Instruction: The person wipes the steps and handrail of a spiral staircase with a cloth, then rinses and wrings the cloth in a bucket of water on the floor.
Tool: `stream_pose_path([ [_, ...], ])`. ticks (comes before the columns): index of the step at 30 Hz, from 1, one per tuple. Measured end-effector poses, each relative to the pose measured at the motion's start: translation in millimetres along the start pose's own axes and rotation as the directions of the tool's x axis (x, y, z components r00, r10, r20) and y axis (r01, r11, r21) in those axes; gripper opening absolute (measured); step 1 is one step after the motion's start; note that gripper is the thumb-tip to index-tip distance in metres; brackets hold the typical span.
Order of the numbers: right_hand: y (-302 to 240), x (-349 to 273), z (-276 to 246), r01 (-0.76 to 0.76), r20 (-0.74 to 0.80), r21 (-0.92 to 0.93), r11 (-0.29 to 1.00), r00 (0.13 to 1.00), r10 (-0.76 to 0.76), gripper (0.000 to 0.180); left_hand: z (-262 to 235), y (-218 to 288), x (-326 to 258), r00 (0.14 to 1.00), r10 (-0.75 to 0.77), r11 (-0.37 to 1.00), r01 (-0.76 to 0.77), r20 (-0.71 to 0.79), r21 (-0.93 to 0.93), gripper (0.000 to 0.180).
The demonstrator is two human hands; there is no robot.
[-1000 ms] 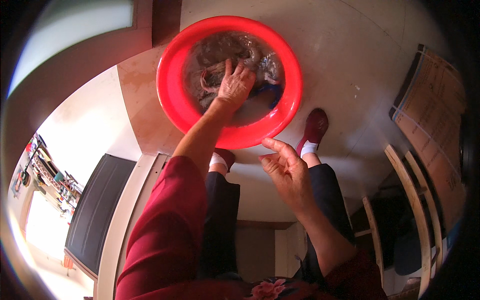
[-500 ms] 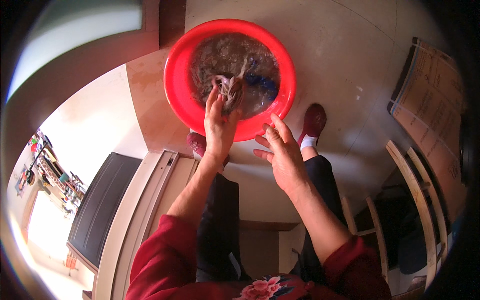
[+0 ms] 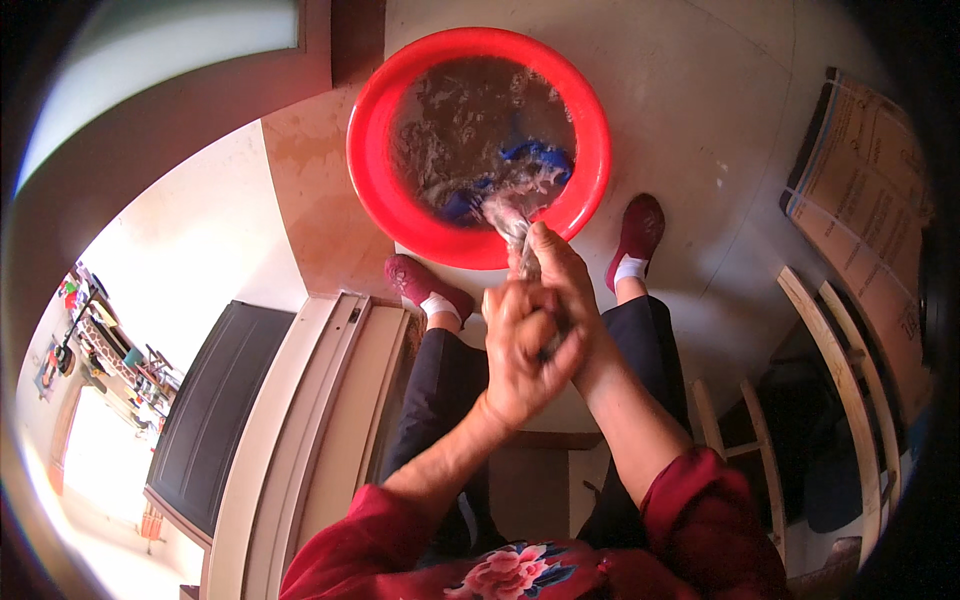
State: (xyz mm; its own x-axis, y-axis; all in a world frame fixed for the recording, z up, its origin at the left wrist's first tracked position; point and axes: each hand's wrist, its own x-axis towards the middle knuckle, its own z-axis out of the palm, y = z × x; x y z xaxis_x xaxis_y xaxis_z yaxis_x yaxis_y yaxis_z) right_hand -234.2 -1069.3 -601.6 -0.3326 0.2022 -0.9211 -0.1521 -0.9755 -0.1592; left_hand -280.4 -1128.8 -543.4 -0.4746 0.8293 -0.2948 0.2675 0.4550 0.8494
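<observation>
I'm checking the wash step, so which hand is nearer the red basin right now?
Right. The right hand grips the wet cloth just at the near rim of the red basin; the left hand clasps the cloth lower down, farther from the rim.

We count: one red basin (image 3: 372, 180); one wet grey cloth (image 3: 512, 225); one blue garment (image 3: 535, 156); two hands, left hand (image 3: 520, 355), right hand (image 3: 562, 275); two red slippers (image 3: 640, 225).
</observation>
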Motion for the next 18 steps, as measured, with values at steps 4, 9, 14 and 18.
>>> stream_pose_path([
  [4, 16.3, 16.7, -4.0, -0.125, 0.217, 0.297, 0.947, 0.974, 0.060, 0.024, 8.7, -41.4, 46.0, 0.979, 0.004, 0.999, -0.013, -0.202, -0.044, 0.015],
  [9, -1.7, 3.8, 17.1, -0.069, -0.153, 0.199, 0.978, 0.983, 0.101, 0.036, 4.3, -78.6, 79.4, 0.929, -0.364, 0.918, 0.346, -0.065, -0.195, 0.014],
  [14, 4.2, -1.4, -1.0, 0.058, -0.125, -0.004, 0.998, 0.990, -0.058, 0.034, 9.5, -192.6, 88.2, 0.938, -0.346, 0.925, 0.344, -0.013, 0.161, 0.022],
  [18, 1.0, -1.8, -0.5, 0.172, -0.154, -0.029, 0.985, 0.972, -0.175, 0.037, 33.8, -210.8, 86.5, 0.969, -0.246, 0.564, 0.166, -0.028, 0.809, 0.032],
])
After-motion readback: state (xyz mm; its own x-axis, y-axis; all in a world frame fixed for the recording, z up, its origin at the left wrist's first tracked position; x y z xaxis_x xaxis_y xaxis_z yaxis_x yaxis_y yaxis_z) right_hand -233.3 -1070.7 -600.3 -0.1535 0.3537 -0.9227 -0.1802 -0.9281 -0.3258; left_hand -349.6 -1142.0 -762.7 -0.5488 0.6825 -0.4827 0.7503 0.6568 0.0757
